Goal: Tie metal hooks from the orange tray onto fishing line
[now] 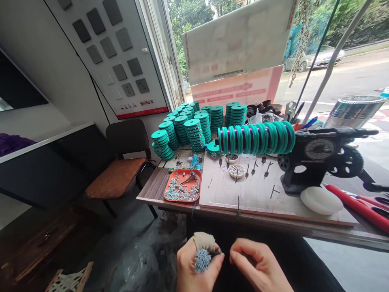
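Note:
My left hand (pixel 194 269) is low in front of the table edge, closed round a bundle of small blue-grey tubes (pixel 202 259) wrapped in a scrap of beige cloth (pixel 204 240). My right hand (pixel 261 265) is just to its right, thumb and forefinger pinched together near the bundle; what they pinch is too small to make out. Above them on the table, a row of teal spools (pixel 257 138) wound with purple line sits on the shaft of a black winding machine (pixel 319 160).
Stacks of teal spools (pixel 188 125) fill the table's far left. An orange tray (pixel 183 185) holds small metal parts. Two small dishes (pixel 236 171), hooks and thin lines lie on a white board (pixel 258 194). Red-handled tool (pixel 361 207) at right. A chair (pixel 121 166) stands left.

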Tool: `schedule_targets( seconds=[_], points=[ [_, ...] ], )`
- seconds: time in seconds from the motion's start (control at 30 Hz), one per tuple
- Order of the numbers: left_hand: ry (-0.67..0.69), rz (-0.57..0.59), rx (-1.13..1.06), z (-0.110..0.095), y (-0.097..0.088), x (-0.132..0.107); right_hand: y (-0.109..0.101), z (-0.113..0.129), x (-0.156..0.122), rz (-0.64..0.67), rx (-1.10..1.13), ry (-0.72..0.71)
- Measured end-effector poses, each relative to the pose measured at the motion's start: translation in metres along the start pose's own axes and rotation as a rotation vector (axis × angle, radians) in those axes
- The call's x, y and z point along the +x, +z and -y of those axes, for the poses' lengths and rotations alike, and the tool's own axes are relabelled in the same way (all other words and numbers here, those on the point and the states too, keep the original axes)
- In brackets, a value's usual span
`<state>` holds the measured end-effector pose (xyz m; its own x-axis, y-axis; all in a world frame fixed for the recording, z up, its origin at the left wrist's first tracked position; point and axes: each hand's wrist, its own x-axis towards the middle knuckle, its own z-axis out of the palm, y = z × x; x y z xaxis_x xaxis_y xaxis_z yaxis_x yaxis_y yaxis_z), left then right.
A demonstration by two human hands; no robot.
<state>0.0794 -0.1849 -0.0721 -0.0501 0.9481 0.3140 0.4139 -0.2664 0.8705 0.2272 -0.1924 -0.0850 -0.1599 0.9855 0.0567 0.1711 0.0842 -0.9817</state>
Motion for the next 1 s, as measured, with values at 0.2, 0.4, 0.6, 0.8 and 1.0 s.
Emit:
schedule_targets(
  seconds=[0.2,0.4,0.6,0.8,1.0],
  points=[
    [0.164,0.021,0.076,0.0,0.0,0.001,0.0,0.006,-0.001,0.084,0.064,0.094],
    [0.176,0.06,0.016,0.001,0.001,0.001,0.004,0.0,0.003,0.061,0.148,0.157],
    [0.127,0.07,0.0,-0.002,0.002,0.001,0.0,0.008,0.003,0.136,0.022,0.094],
    [0.071,0.127,-0.027,-0.002,0.005,0.001,-0.001,0.011,0.001,0.242,-0.052,0.046],
    [-0.169,0.15,-0.19,-0.004,-0.003,-0.002,-0.001,0.007,-0.002,0.182,0.111,0.105]
  ],
)
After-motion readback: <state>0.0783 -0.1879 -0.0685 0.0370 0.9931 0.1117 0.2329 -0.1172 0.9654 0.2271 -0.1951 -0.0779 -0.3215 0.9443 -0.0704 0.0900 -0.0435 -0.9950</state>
